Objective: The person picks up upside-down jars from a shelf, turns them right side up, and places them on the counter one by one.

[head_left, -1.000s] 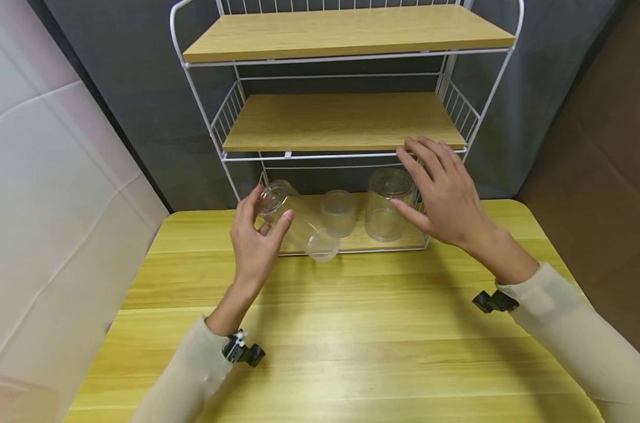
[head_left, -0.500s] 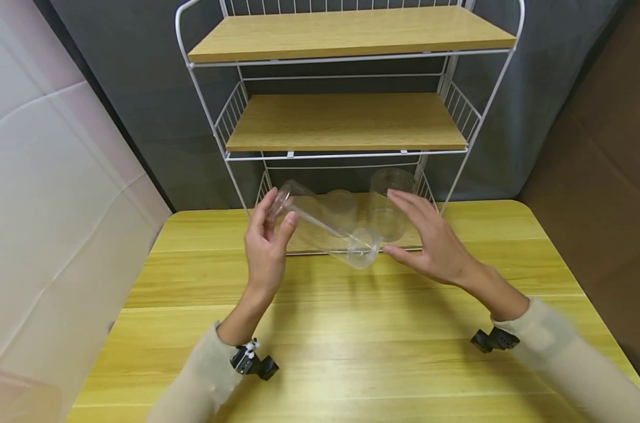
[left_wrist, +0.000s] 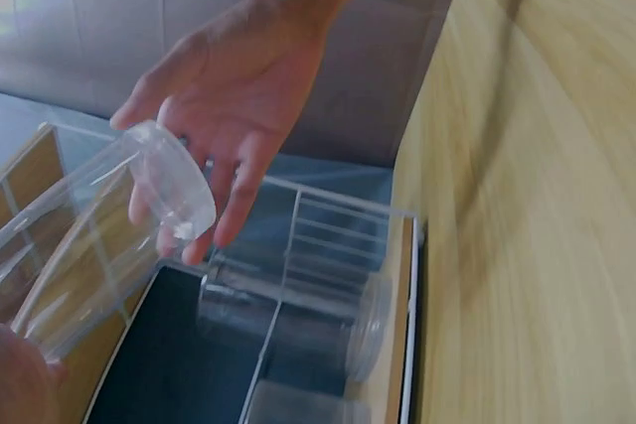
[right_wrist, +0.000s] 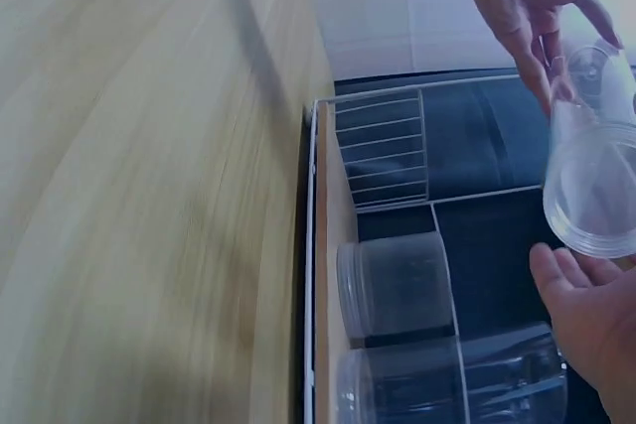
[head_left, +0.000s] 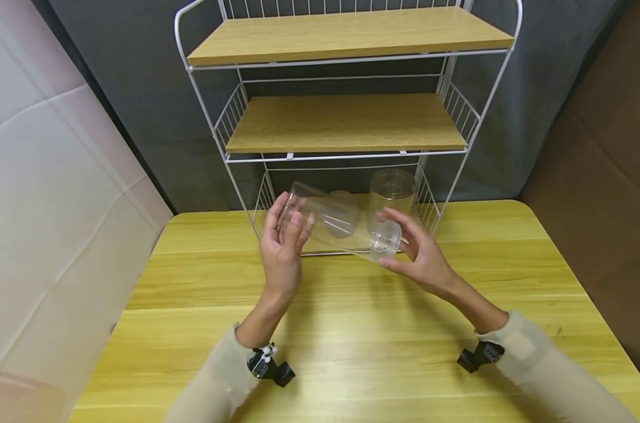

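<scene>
A tall clear plastic jar is held aslant in front of the rack's bottom shelf, its rimmed end lower and to the right. My left hand grips its upper left end, thumb in front and fingers behind. My right hand is at the rimmed end, thumb by the lower edge and fingers beyond it. In the left wrist view, that right hand has its fingers loosely extended beside the rim. Behind the jar, a short cloudy jar and a larger clear jar stand on the bottom shelf.
A white wire rack with a wooden top shelf and middle shelf stands at the back of the wooden table. The middle shelf overhangs the jars. A pale sheet lies left, a brown panel right.
My left hand has carried the tall jar rightward, and its rimmed end has swung right and up. My right hand has come down and left from the middle shelf's edge to that end.
</scene>
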The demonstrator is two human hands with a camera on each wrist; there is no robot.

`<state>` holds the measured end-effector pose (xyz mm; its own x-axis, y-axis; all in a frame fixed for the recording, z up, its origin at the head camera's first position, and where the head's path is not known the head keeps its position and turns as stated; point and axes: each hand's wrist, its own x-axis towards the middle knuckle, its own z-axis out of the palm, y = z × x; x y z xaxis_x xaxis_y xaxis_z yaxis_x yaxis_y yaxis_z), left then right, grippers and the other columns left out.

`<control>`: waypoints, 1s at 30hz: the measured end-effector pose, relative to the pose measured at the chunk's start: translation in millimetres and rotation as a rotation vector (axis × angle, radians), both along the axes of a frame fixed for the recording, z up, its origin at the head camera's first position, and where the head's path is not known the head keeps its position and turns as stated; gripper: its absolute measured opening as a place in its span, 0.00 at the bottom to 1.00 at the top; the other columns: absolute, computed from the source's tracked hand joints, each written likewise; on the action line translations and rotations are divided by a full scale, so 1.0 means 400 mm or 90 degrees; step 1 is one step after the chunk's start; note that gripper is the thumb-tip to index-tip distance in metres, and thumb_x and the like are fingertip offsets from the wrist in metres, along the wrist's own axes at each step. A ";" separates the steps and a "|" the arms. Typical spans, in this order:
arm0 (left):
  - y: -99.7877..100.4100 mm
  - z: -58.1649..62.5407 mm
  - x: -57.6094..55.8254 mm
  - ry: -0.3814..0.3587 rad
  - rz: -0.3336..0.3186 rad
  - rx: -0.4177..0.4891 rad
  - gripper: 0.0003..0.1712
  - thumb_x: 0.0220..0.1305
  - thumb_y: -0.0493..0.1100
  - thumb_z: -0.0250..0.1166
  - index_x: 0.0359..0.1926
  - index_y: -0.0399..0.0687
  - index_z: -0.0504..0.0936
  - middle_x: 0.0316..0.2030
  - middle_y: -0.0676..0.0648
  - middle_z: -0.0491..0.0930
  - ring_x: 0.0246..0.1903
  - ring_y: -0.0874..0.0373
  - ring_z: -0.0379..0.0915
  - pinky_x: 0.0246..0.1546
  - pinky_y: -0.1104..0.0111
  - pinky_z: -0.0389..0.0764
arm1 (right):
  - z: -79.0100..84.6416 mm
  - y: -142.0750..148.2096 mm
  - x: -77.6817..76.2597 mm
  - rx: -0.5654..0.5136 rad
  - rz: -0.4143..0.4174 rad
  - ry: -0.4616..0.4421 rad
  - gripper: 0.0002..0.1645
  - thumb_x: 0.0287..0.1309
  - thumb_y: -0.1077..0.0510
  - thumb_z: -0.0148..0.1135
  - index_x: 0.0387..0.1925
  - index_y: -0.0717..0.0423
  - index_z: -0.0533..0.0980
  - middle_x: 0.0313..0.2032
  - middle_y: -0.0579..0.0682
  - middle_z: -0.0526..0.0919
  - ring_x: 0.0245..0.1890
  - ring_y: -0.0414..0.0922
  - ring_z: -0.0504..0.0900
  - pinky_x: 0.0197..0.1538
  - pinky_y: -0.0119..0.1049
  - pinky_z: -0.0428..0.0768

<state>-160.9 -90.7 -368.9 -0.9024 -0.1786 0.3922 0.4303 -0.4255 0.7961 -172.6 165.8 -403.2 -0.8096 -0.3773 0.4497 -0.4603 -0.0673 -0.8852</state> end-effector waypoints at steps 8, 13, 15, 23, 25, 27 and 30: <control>0.019 -0.013 -0.003 -0.002 -0.021 0.000 0.38 0.74 0.45 0.62 0.77 0.33 0.61 0.69 0.35 0.68 0.68 0.46 0.71 0.68 0.56 0.77 | -0.008 0.004 0.007 -0.134 0.028 -0.036 0.48 0.52 0.82 0.68 0.74 0.71 0.61 0.70 0.63 0.72 0.68 0.54 0.77 0.64 0.40 0.81; 0.009 -0.026 -0.001 -0.013 -0.048 -0.043 0.37 0.74 0.42 0.59 0.77 0.30 0.61 0.69 0.35 0.70 0.67 0.50 0.73 0.69 0.54 0.76 | 0.002 0.028 0.005 -0.156 0.006 -0.029 0.46 0.49 0.84 0.67 0.71 0.69 0.66 0.67 0.59 0.76 0.65 0.51 0.79 0.63 0.38 0.82; 0.002 -0.030 0.002 -0.025 -0.063 -0.068 0.37 0.74 0.40 0.57 0.78 0.29 0.60 0.69 0.32 0.70 0.66 0.50 0.74 0.69 0.56 0.76 | 0.013 0.040 0.003 -0.156 -0.004 -0.019 0.46 0.48 0.85 0.65 0.71 0.71 0.66 0.66 0.59 0.77 0.64 0.50 0.80 0.63 0.38 0.82; -0.043 -0.040 0.004 -0.030 -0.041 -0.273 0.37 0.74 0.36 0.60 0.79 0.29 0.59 0.74 0.33 0.63 0.75 0.47 0.62 0.75 0.67 0.67 | 0.078 0.096 0.004 -0.052 -0.058 0.034 0.48 0.47 0.87 0.64 0.73 0.75 0.64 0.65 0.58 0.77 0.65 0.46 0.78 0.69 0.32 0.75; -0.058 -0.035 0.000 0.009 0.003 -0.346 0.36 0.74 0.35 0.62 0.78 0.30 0.62 0.74 0.33 0.63 0.76 0.44 0.61 0.77 0.63 0.65 | 0.093 0.110 0.003 -0.026 -0.069 0.038 0.48 0.47 0.87 0.65 0.73 0.75 0.64 0.65 0.58 0.77 0.65 0.46 0.77 0.69 0.30 0.75; -0.073 -0.026 -0.006 0.059 0.062 -0.423 0.37 0.72 0.36 0.64 0.78 0.32 0.64 0.73 0.33 0.64 0.75 0.42 0.62 0.78 0.58 0.64 | 0.108 0.124 0.003 -0.002 -0.077 0.040 0.48 0.48 0.86 0.66 0.73 0.74 0.64 0.64 0.58 0.77 0.64 0.47 0.77 0.68 0.29 0.75; -0.093 -0.004 -0.017 0.136 0.157 -0.540 0.40 0.70 0.44 0.67 0.78 0.36 0.66 0.74 0.35 0.66 0.73 0.42 0.64 0.76 0.51 0.64 | 0.126 0.146 0.004 0.064 -0.097 0.050 0.49 0.49 0.84 0.69 0.74 0.71 0.65 0.64 0.59 0.76 0.62 0.46 0.76 0.66 0.26 0.75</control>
<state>-167.6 -128.0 -370.5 -0.7695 0.0684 0.6349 0.6063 0.3905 0.6927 -170.8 224.0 -352.7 -0.8242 -0.2996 0.4805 -0.5269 0.0948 -0.8446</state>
